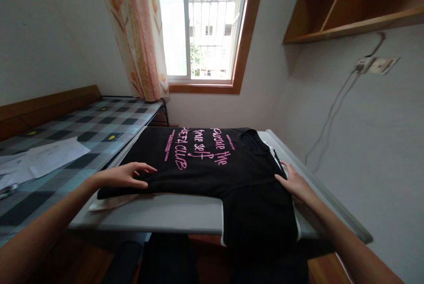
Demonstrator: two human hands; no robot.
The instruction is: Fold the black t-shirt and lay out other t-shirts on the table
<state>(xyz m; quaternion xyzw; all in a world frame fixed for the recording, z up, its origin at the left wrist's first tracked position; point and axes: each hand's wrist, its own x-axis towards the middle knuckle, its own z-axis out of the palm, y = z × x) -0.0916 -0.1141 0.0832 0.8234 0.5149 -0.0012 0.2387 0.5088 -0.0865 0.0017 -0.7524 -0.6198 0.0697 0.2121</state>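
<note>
A black T-shirt [198, 178] with pink lettering lies spread out sideways, its neckline to the right and its hem to the left. One sleeve hangs over the near edge of the grey-white table [185, 213]. White cloth [114, 202] peeks out from under it at the hem, sleeve and shoulder. Over the lower left part of the shirt is my left hand [129, 175], fingers apart and holding nothing. At the shoulder edge on the right, my right hand [293, 181] rests with thumb and fingers spread; whether its fingertips pinch the fabric is not clear.
On the left stands a bed with a checked cover [109, 134] and loose white papers [56, 157] on it. A window [212, 28] with a floral curtain [139, 32] is beyond the table. A wooden shelf [331, 32] and a socket [377, 65] with a hanging cable are on the right wall.
</note>
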